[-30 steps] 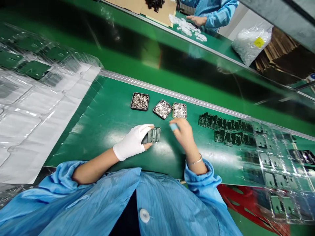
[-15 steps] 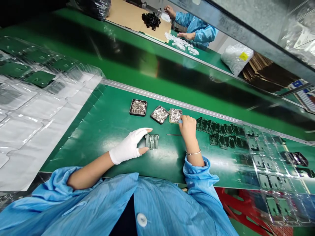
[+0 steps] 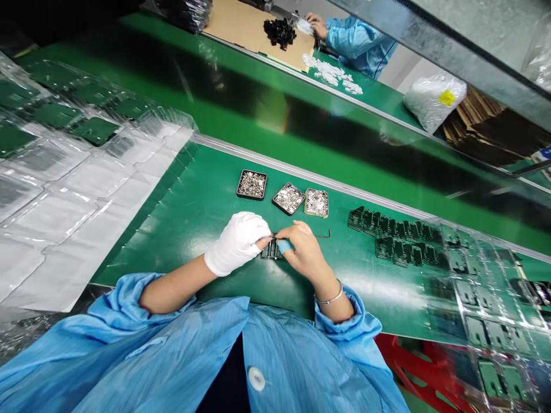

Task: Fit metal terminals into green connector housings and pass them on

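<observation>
My left hand (image 3: 239, 242), in a white glove with bare fingertips, is closed at the upper left of a small dark green plastic part (image 3: 271, 250) lying on the green table. My right hand (image 3: 303, 250), with a blue wrap on one finger, pinches at the part's upper right edge, its fingertips meeting those of the left. Whatever sits between the fingertips is too small to make out. A thin hex key (image 3: 323, 234) lies just beyond the right hand. Three small trays of metal pieces stand behind: left (image 3: 252, 184), middle (image 3: 288, 198) and right (image 3: 317, 202).
Rows of dark green parts (image 3: 398, 228) lie to the right, beside clear blister trays (image 3: 477, 298). More clear trays (image 3: 77, 172) cover the left side. Across a green divider (image 3: 258, 109), a person's hands (image 3: 317, 26) are over a bench with white pieces (image 3: 331, 73).
My right hand has moved from the right metal tray to the green part, meeting my left hand there. The left fingers have closed in from around the part. The camera view has shifted slightly.
</observation>
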Available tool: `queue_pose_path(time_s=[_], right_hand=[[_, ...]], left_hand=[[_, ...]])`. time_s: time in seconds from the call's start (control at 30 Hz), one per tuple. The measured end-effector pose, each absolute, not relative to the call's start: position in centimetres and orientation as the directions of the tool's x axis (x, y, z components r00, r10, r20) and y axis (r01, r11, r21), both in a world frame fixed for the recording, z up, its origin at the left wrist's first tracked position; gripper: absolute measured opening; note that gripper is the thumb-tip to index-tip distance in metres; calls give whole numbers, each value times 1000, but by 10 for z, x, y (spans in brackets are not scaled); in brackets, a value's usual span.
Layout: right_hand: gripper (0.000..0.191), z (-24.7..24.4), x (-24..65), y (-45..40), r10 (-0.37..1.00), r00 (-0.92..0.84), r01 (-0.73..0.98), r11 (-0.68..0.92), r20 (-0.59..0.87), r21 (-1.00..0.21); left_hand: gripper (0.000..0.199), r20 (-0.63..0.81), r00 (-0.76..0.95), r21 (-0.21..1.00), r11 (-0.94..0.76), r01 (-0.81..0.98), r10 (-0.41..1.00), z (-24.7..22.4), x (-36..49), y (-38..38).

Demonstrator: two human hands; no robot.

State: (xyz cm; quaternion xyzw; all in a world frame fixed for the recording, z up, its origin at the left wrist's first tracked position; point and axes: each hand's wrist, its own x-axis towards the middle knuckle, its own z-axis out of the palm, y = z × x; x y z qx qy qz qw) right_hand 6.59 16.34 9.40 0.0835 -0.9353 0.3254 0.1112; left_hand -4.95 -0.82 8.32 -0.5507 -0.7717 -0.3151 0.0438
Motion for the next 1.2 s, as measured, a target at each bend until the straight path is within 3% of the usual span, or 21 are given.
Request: queue_pose_path(time_s=[0.13, 0.27, 0.4, 0.6, 0.77, 0.87, 1.0, 1.2], right_hand=[[18, 83, 65, 152, 122, -951, -124, 694, 285, -709], [15, 74, 65, 153, 237, -934, -25, 702, 266, -712], [18, 70, 64, 152, 188, -957, 11, 784, 220, -621], [21, 65, 61, 145, 149, -971, 29, 852, 189, -522], [22, 63, 60, 145, 146, -967, 14, 849, 208, -528], [19, 60, 58, 147, 208, -958, 18, 729, 196, -684], [14, 52, 54, 147, 341, -937, 61, 366, 73, -929], [17, 46, 50, 147, 322, -946, 48, 232, 30, -972]], left_hand=[[34, 422, -415, 369, 265, 891, 806, 82, -45, -5], [26, 362, -546, 618, 244, 747, 755, 69, -44, -7], [30, 175, -573, 804, 220, 553, 800, 54, -45, -7], [29, 111, -578, 844, 230, 485, 808, 50, -44, -4], [26, 66, -618, 896, 226, 383, 784, 53, -43, 1], [26, 29, -667, 916, 248, 316, 745, 50, -40, 5], [21, 28, -709, 917, 264, 298, 704, 46, -34, 9], [32, 131, -741, 864, 291, 411, 659, 53, -30, 11]])
